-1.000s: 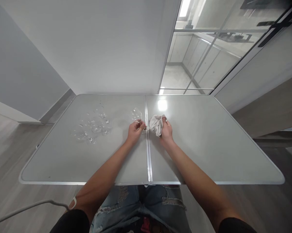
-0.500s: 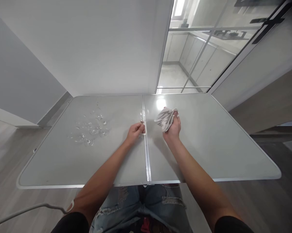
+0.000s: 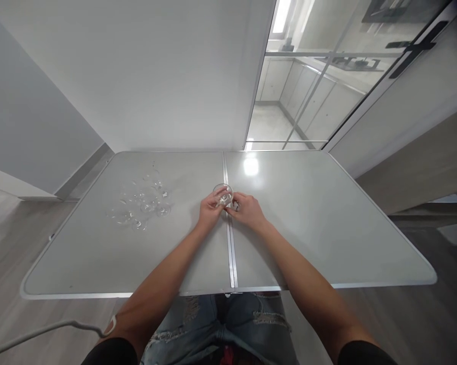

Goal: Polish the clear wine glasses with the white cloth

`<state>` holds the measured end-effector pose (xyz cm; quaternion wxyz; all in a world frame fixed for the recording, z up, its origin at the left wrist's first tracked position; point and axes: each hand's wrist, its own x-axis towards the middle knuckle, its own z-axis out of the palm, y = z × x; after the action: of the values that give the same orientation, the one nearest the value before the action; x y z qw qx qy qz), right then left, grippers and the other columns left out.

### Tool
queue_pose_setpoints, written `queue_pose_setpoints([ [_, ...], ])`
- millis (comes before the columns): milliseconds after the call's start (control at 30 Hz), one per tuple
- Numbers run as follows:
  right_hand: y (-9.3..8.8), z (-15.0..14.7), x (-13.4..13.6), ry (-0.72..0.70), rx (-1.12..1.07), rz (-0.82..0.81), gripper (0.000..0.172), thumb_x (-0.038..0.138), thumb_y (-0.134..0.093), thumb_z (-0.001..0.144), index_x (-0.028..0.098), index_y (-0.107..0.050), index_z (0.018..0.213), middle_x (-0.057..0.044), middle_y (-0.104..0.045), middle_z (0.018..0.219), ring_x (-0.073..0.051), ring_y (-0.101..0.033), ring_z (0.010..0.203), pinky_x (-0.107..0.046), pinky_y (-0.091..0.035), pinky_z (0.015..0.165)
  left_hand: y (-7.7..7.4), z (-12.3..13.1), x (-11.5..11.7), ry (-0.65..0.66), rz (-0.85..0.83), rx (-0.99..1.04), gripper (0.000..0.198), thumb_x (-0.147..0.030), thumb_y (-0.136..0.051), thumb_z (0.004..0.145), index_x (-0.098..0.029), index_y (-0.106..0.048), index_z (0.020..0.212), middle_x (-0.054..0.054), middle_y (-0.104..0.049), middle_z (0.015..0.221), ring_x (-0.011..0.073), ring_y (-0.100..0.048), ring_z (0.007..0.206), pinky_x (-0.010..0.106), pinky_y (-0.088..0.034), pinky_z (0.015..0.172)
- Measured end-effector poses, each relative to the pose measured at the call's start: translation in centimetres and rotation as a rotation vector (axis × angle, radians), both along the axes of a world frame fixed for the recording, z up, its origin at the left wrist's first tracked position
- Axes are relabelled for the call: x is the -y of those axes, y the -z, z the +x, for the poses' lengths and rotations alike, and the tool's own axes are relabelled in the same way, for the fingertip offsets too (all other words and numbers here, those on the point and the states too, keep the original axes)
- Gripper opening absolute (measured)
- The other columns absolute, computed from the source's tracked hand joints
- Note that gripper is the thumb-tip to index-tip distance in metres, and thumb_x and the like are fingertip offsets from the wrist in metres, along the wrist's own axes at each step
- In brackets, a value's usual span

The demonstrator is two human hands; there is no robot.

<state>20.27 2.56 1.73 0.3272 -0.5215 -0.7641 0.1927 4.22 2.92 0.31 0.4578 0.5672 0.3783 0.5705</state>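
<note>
Over the table's centre seam, a clear stemmed glass [image 3: 223, 192] shows its round rim towards me. My left hand [image 3: 209, 209] is closed around its left side, fingers partly visible through it. From the right, my right hand [image 3: 248, 209] pinches the lower part of the same glass, with a small shiny bit between thumb and fingers. The exact hold on the stem or base is hidden by the fingers. To the left of my left hand, several more clear glasses [image 3: 148, 203] stand in a cluster, their outlines faint against the pale tabletop. No cloth shows in either hand.
The pale folding table [image 3: 319, 228] has a metal edge and a metal seam [image 3: 231, 258] down its middle. A white wall [image 3: 175, 76] borders its far side. Behind, at right, is a glass door [image 3: 308, 96]. A pale cable [image 3: 49, 329] runs near my left arm.
The crumpled light cloth that my right hand held is no longer visible. My right hand has moved left to the glass, which now shows plainly between both hands.
</note>
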Motion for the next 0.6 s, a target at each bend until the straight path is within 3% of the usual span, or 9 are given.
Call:
queue_pose_setpoints([
  [200, 0.7, -0.3, 0.0, -0.065, -0.099, -0.007, 0.016, 0.03, -0.066, 0.083, 0.026, -0.077, 0.093, -0.004, -0.072, 0.094, -0.019, -0.065, 0.079, -0.028, -0.048, 0.073, 0.4, 0.5, -0.1, 0.06, 0.012, -0.046, 0.024, -0.041, -0.071, 0.086, -0.022, -0.081, 0.096, 0.012, -0.072, 0.122, 0.029, -0.058, 0.131, 0.047, -0.047, 0.11],
  [300, 1.0, 0.2, -0.5, -0.058, -0.105, -0.004, 0.019, 0.024, -0.061, 0.084, 0.026, -0.078, 0.092, -0.003, -0.073, 0.089, -0.018, -0.065, 0.076, -0.028, -0.048, 0.073, 0.1, 0.7, 0.1, 0.107, 0.024, -0.074, 0.03, -0.039, -0.072, 0.086, -0.023, -0.078, 0.11, 0.012, -0.067, 0.133, 0.0279, -0.058, 0.131, 0.046, -0.043, 0.113],
  [433, 1.4, 3.2, -2.4, 0.163, -0.104, 0.057, 0.022, 0.032, -0.061, 0.087, 0.023, -0.079, 0.096, -0.005, -0.075, 0.092, -0.02, -0.066, 0.077, -0.031, -0.05, 0.079, -0.6, 0.4, 0.6, 0.003, 0.098, -0.143, 0.036, -0.038, -0.074, 0.085, -0.026, -0.074, 0.119, 0.009, -0.069, 0.13, 0.025, -0.061, 0.125, 0.045, -0.042, 0.113],
  [500, 1.7, 5.5, -3.6, 0.312, -0.093, 0.055, 0.025, 0.037, -0.061, 0.087, 0.02, -0.079, 0.091, -0.007, -0.076, 0.093, -0.021, -0.068, 0.081, -0.032, -0.05, 0.082, -0.7, 0.2, 0.8, -0.043, 0.107, -0.157, 0.024, -0.039, -0.067, 0.09, -0.025, -0.079, 0.105, 0.008, -0.075, 0.112, 0.0233, -0.066, 0.111, 0.041, -0.048, 0.102],
  [600, 2.0, 8.5, -4.8, 0.484, -0.026, -0.018, 0.029, 0.041, -0.063, 0.085, 0.018, -0.08, 0.089, -0.009, -0.078, 0.091, -0.023, -0.07, 0.082, -0.032, -0.051, 0.082, -0.4, 0.1, 0.8, -0.024, 0.082, -0.184, 0.031, -0.042, -0.058, 0.095, -0.021, -0.078, 0.083, 0.006, -0.075, 0.085, 0.018, -0.065, 0.08, 0.032, -0.05, 0.079],
])
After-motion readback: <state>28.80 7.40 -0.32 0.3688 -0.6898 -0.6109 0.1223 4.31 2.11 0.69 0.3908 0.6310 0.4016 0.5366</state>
